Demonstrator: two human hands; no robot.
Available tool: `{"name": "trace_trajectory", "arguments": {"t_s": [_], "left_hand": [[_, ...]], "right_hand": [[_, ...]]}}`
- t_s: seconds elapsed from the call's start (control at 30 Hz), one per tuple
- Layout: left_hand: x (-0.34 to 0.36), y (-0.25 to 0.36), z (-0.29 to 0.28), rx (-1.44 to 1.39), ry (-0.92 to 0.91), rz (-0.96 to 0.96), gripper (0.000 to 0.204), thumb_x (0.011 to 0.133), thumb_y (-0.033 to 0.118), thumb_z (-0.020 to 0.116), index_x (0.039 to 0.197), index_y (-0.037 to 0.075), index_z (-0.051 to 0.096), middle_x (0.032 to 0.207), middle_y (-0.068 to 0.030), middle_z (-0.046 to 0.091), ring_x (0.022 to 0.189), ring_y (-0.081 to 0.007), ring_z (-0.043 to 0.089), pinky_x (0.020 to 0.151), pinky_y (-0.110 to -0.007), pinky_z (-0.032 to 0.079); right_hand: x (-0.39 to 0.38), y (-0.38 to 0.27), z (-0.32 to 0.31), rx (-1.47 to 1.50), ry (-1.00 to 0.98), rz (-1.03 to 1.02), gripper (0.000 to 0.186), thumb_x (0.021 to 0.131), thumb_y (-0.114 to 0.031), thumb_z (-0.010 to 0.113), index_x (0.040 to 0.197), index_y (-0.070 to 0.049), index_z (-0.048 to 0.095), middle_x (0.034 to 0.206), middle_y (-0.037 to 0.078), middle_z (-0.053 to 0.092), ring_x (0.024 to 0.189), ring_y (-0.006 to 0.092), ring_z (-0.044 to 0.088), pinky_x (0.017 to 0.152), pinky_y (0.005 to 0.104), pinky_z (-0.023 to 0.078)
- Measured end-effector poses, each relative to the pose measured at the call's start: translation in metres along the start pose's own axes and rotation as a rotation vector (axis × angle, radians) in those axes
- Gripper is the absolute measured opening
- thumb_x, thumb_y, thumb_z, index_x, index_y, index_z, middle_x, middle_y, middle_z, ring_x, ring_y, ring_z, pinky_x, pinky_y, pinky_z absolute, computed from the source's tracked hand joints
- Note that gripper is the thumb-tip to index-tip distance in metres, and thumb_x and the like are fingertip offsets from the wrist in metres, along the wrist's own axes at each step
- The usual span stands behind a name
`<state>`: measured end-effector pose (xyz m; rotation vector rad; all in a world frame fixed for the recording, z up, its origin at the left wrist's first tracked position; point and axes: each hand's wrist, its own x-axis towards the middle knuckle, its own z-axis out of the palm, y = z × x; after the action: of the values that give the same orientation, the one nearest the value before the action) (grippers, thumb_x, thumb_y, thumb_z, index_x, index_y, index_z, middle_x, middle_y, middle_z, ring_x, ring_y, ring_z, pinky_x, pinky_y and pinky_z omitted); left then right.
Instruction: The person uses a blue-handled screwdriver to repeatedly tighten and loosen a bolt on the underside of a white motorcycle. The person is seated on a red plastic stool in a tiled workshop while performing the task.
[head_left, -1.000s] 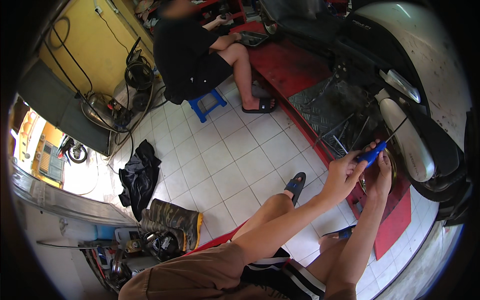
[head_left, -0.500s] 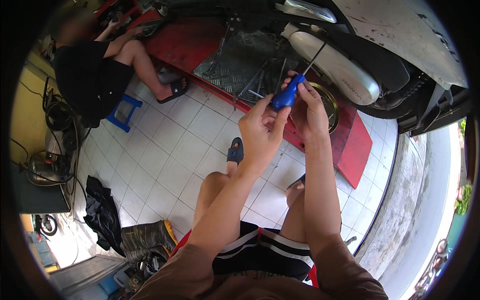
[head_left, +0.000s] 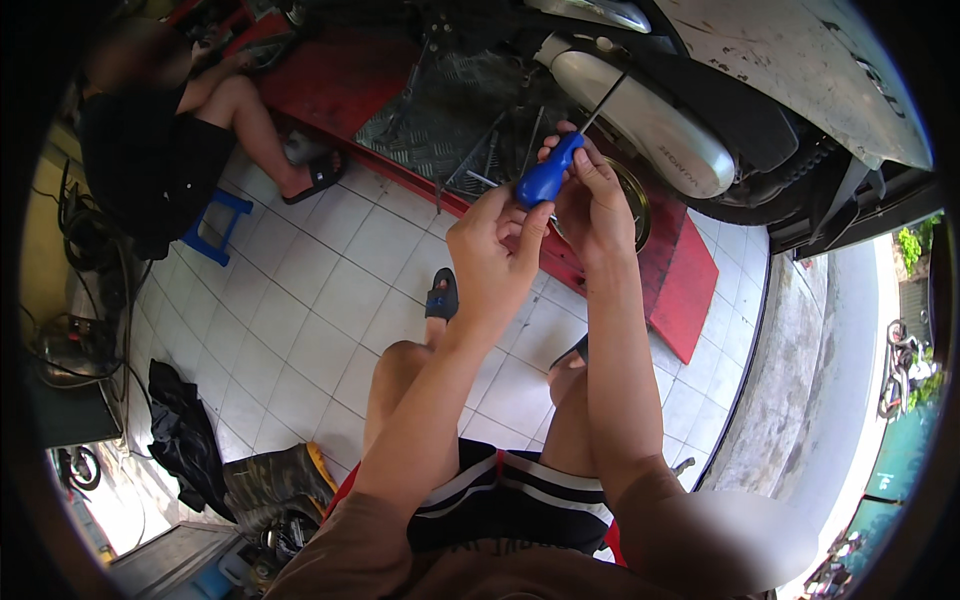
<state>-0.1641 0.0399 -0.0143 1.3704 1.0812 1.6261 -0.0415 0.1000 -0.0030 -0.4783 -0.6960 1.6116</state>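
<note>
Between my hands is a screwdriver (head_left: 548, 178) with a bulbous blue handle and a long thin dark shaft, which slants up and to the right. My left hand (head_left: 490, 238) grips the butt of the handle between thumb and fingers. My right hand (head_left: 602, 215) is closed around the upper part of the handle, close to where the shaft begins. The screwdriver is held in the air above the edge of a red platform (head_left: 685, 285). Behind my right hand, a round gold-coloured pan (head_left: 640, 215) is partly hidden.
A motorbike with a silver exhaust cover (head_left: 640, 125) stands on the platform at the upper right. Several long tools lie on its metal tread plate (head_left: 400, 130). At the left a person (head_left: 140, 150) sits on a blue stool (head_left: 215, 228). A black cloth (head_left: 185, 430) and boots (head_left: 280, 480) lie lower left.
The whole scene has shifted slightly left in view as my head turned. Both hands keep hold of the screwdriver, with little change in grip.
</note>
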Motion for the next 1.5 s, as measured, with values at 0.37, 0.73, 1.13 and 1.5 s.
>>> {"name": "trace_trajectory", "arguments": {"t_s": [0.37, 0.73, 1.13, 1.5], "left_hand": [[0.004, 0.001, 0.002, 0.089, 0.058, 0.157, 0.022, 0.087, 0.003, 0.067, 0.106, -0.006, 0.063, 0.085, -0.0103, 0.066, 0.070, -0.0156, 0.067, 0.062, -0.025, 0.053], [0.008, -0.001, -0.003, -0.129, 0.069, 0.018, 0.029, 0.092, 0.007, 0.062, 0.119, -0.003, 0.061, 0.088, -0.0098, 0.066, 0.071, -0.0149, 0.066, 0.065, -0.024, 0.053], [0.008, 0.004, -0.004, -0.223, 0.095, -0.161, 0.032, 0.089, 0.008, 0.068, 0.115, -0.007, 0.059, 0.087, -0.0111, 0.066, 0.071, -0.0134, 0.065, 0.063, -0.024, 0.053], [0.008, -0.013, -0.005, 0.276, 0.052, 0.342, 0.027, 0.074, -0.002, 0.073, 0.099, 0.007, 0.068, 0.104, -0.0077, 0.054, 0.079, -0.0180, 0.062, 0.059, -0.025, 0.052]], "right_hand": [[-0.002, -0.002, -0.002, 0.103, 0.010, 0.077, 0.024, 0.097, -0.015, 0.054, 0.115, 0.001, 0.056, 0.104, 0.009, 0.062, 0.093, 0.0188, 0.060, 0.090, 0.0342, 0.047], [0.004, 0.007, -0.023, 0.159, -0.052, 0.171, 0.020, 0.098, -0.017, 0.053, 0.109, -0.001, 0.058, 0.097, 0.005, 0.063, 0.085, 0.0120, 0.059, 0.076, 0.0265, 0.051], [0.002, 0.005, -0.007, -0.051, -0.025, 0.088, 0.033, 0.096, -0.014, 0.055, 0.124, 0.003, 0.051, 0.109, 0.011, 0.061, 0.100, 0.0195, 0.056, 0.093, 0.0341, 0.044], [0.001, 0.011, -0.019, -0.080, 0.114, 0.108, 0.030, 0.094, -0.028, 0.061, 0.108, -0.001, 0.061, 0.098, 0.007, 0.063, 0.090, 0.0183, 0.059, 0.083, 0.0345, 0.048]]}}
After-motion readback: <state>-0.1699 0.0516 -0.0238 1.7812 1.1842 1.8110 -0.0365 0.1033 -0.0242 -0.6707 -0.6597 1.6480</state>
